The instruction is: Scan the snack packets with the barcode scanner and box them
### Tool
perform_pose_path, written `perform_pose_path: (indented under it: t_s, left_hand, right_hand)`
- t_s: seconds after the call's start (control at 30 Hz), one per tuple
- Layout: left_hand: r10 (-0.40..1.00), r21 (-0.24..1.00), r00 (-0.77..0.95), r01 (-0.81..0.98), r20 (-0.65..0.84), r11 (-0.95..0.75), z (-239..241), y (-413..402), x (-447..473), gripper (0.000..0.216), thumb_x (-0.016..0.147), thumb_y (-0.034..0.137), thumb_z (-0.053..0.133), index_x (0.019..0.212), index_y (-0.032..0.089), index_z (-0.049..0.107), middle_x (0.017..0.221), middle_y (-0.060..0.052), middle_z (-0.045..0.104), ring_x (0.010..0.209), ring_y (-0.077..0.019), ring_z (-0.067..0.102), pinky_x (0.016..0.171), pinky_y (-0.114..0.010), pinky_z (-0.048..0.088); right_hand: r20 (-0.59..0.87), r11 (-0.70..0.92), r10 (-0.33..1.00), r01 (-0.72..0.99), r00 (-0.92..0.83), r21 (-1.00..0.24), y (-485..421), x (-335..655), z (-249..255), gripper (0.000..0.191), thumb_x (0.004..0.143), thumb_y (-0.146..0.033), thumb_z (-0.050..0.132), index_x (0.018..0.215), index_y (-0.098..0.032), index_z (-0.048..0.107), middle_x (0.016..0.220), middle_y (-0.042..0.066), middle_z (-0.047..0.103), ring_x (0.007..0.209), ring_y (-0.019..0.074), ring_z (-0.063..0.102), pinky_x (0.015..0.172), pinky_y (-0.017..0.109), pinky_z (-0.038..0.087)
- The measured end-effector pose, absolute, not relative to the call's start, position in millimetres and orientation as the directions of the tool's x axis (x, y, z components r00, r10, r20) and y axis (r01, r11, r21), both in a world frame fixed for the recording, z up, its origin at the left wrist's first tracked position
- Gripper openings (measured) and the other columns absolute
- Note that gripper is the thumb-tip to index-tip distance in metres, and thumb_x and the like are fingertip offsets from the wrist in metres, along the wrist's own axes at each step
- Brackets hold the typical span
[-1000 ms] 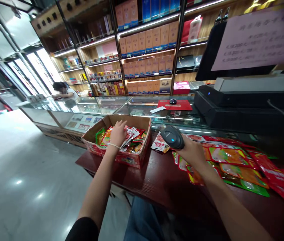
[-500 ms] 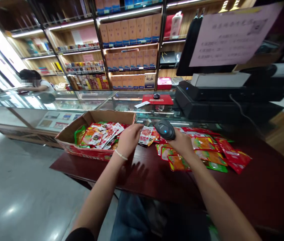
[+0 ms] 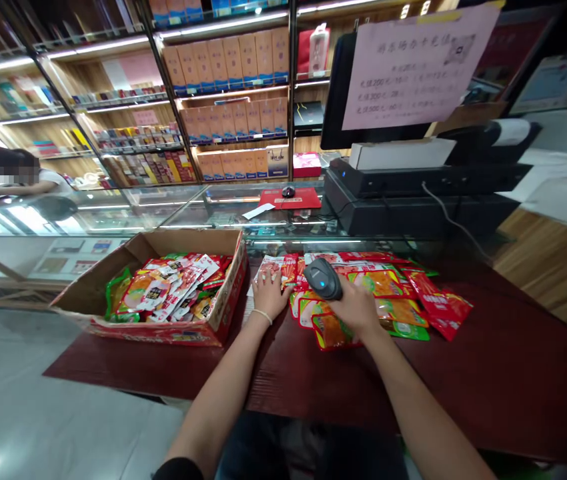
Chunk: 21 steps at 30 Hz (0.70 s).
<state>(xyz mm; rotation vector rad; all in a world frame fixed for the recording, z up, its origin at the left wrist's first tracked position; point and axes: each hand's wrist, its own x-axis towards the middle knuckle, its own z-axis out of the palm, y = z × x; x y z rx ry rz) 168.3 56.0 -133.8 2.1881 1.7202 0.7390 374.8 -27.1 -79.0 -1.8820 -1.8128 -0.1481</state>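
Observation:
My right hand [image 3: 357,308] is wrapped round a dark barcode scanner [image 3: 322,279] with a blue light, held above the laid-out snack packets. My left hand [image 3: 269,297], fingers spread, rests on white-and-red snack packets [image 3: 266,265] at the left end of that spread. Under and beyond my right hand lie red-edged orange packets [image 3: 333,329] and a long red packet [image 3: 438,305]. To the left stands an open cardboard box [image 3: 146,331] filled with loose packets [image 3: 176,287]; some are white and red, and one is green at the left side.
The packets and box lie on a dark red-brown table [image 3: 293,380]. Behind it runs a glass counter [image 3: 183,207] with a mouse [image 3: 288,191] on a red pad. A monitor bearing a pink sheet [image 3: 413,67] stands above a black cash drawer [image 3: 363,207]. A person [image 3: 23,177] leans at the far left.
My left hand has moved from beside the box's right edge down onto the white-and-red packets, its fingers now spread. My right hand still holds the scanner. The view has shifted right.

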Motion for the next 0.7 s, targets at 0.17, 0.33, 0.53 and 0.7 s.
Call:
perform_pose_path:
  t_s: [0.17, 0.33, 0.53, 0.7]
  left_hand:
    - [0.899, 0.519, 0.313, 0.737, 0.307, -0.433, -133.6, 46.8, 166.7, 0.045, 0.091, 0.022, 0.049, 0.136, 0.026, 0.054, 0.144, -0.012, 0.049, 0.137, -0.0296, 0.039, 0.114, -0.05, 0.026]
    - [0.896, 0.712, 0.304, 0.545, 0.325, -0.443, -132.0, 42.4, 165.9, 0.061, 0.085, 0.007, 0.05, 0.14, 0.033, 0.049, 0.138, -0.005, 0.058, 0.122, -0.0257, 0.057, 0.103, -0.039, 0.044]
    - [0.926, 0.861, 0.119, 0.341, 0.359, -0.377, -122.6, 40.0, 164.1, 0.035, 0.089, 0.02, 0.056, 0.12, 0.028, 0.068, 0.116, -0.004, 0.072, 0.109, -0.0234, 0.066, 0.097, -0.034, 0.048]
    - [0.905, 0.928, -0.247, -0.05, 0.346, -0.369, -115.5, 46.2, 161.7, 0.035, 0.087, 0.035, 0.061, 0.117, 0.018, 0.07, 0.117, -0.008, 0.071, 0.106, -0.0213, 0.066, 0.094, -0.031, 0.049]
  right_hand:
    - [0.387, 0.018, 0.918, 0.966, 0.086, -0.257, -27.9, 377.8, -84.3, 0.03, 0.08, -0.04, 0.06, 0.104, -0.023, 0.066, 0.087, 0.006, 0.073, 0.077, 0.0252, 0.066, 0.061, 0.031, 0.036]
    - [0.384, -0.013, 0.916, 0.965, 0.116, -0.262, -28.6, 379.2, -86.7, 0.038, 0.078, -0.039, 0.06, 0.111, -0.022, 0.065, 0.087, 0.006, 0.073, 0.079, 0.0256, 0.065, 0.061, 0.031, 0.035]
    - [0.417, -0.059, 0.886, 0.941, 0.203, -0.333, -28.5, 380.8, -89.3, 0.047, 0.079, -0.047, 0.061, 0.12, -0.024, 0.063, 0.088, 0.006, 0.074, 0.075, 0.0253, 0.066, 0.06, 0.03, 0.037]
    - [0.431, -0.087, 0.858, 0.905, 0.281, -0.416, -30.4, 384.2, -87.3, 0.049, 0.08, -0.048, 0.061, 0.123, -0.025, 0.06, 0.09, 0.006, 0.074, 0.072, 0.0256, 0.067, 0.059, 0.03, 0.039]
